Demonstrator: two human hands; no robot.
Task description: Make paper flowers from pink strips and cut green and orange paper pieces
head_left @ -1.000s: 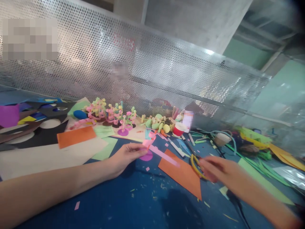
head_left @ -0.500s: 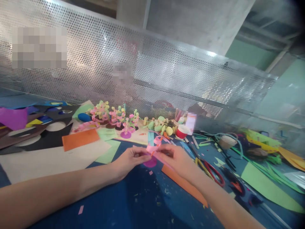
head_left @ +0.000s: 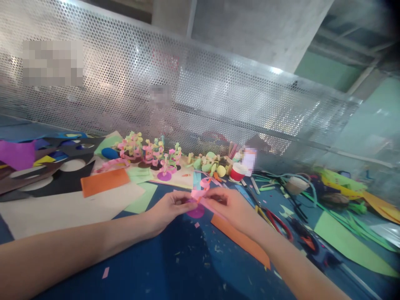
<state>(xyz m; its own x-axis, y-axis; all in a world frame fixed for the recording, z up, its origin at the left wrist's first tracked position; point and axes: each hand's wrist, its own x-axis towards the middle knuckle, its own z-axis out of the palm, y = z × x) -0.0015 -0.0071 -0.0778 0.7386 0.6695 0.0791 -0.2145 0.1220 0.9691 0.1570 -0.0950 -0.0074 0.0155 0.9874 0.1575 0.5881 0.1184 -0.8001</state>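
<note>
Pinching the pink paper strip (head_left: pixel 197 194) from its left side, the left hand (head_left: pixel 168 209) nearly meets the right hand (head_left: pixel 231 207), which grips it from the right, just above the purple disc (head_left: pixel 196 212); neither hand is nearer. The strip's tail slants rightward and nearer the wearer from the disc, partly under the right hand, its end hidden; any join is masked. Right of the disc lie an orange sheet (head_left: pixel 239 241), then scissors (head_left: pixel 283 228), both partly covered.
</note>
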